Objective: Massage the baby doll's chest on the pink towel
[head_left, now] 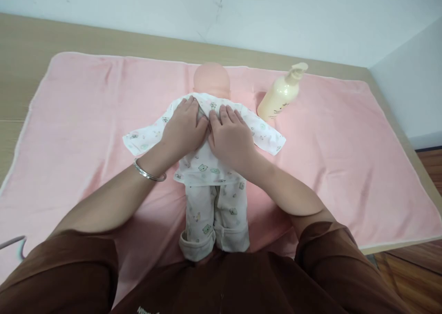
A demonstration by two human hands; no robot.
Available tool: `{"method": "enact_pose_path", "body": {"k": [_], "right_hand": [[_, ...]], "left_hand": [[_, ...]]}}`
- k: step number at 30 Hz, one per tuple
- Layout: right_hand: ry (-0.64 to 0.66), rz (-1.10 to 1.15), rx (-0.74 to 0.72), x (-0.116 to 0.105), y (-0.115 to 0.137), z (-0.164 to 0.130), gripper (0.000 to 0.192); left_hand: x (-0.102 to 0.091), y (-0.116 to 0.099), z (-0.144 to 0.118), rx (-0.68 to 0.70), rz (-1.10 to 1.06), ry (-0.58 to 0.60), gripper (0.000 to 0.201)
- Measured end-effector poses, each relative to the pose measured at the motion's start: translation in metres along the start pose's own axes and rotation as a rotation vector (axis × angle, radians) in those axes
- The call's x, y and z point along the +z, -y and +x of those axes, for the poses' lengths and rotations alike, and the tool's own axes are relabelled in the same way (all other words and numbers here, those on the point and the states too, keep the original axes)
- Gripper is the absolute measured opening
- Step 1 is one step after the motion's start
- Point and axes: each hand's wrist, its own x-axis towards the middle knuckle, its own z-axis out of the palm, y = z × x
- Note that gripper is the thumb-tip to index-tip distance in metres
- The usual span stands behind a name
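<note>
A baby doll (212, 77) lies face down, or with its face turned out of sight, on a pink mat (345, 166). It wears a white printed top (203, 171) with the sleeves spread to both sides, and matching trousers (231, 208) with turned-up cuffs. My left hand (184, 125) rests flat on the upper left of the top, fingers stretched out. Beside it, my right hand (229, 136) lies flat on the upper right. The two thumbs nearly meet at the middle. Both palms are hidden.
A cream pump bottle (279, 95) stands on the mat to the right of the doll's head. The mat covers most of a wooden table (103, 35), with a white wall (276, 19) behind. A dark cord (14, 242) shows at lower left.
</note>
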Motion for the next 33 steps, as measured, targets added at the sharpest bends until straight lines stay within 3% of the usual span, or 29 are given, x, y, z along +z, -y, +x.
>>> {"method": "enact_pose_path", "body": {"k": [3, 8, 12, 17, 25, 28, 33], "right_hand": [[0.001, 0.065, 0.037, 0.003, -0.010, 0.012, 0.055], [-0.022, 0.088, 0.148, 0.011, -0.033, 0.036, 0.063], [-0.026, 0.099, 0.123, 0.015, -0.037, 0.037, 0.063], [-0.005, 0.092, 0.093, 0.012, -0.036, 0.035, 0.061], [0.000, -0.046, 0.077, 0.000, 0.001, 0.005, 0.057], [0.000, 0.005, 0.077, 0.001, -0.005, 0.011, 0.056], [0.024, 0.089, 0.114, 0.007, -0.031, 0.034, 0.062]], "left_hand": [[0.005, -0.009, -0.009, 0.025, 0.119, 0.026, 0.057], [-0.001, -0.027, -0.016, -0.037, 0.195, 0.079, 0.062], [-0.005, -0.041, -0.019, -0.101, 0.269, 0.115, 0.061], [-0.006, -0.056, -0.028, -0.046, 0.279, 0.131, 0.060], [-0.014, -0.032, 0.004, -0.069, 0.269, 0.170, 0.044], [-0.013, -0.031, 0.004, -0.043, 0.291, 0.154, 0.044], [-0.007, -0.051, -0.020, -0.027, 0.298, 0.089, 0.054]]}}
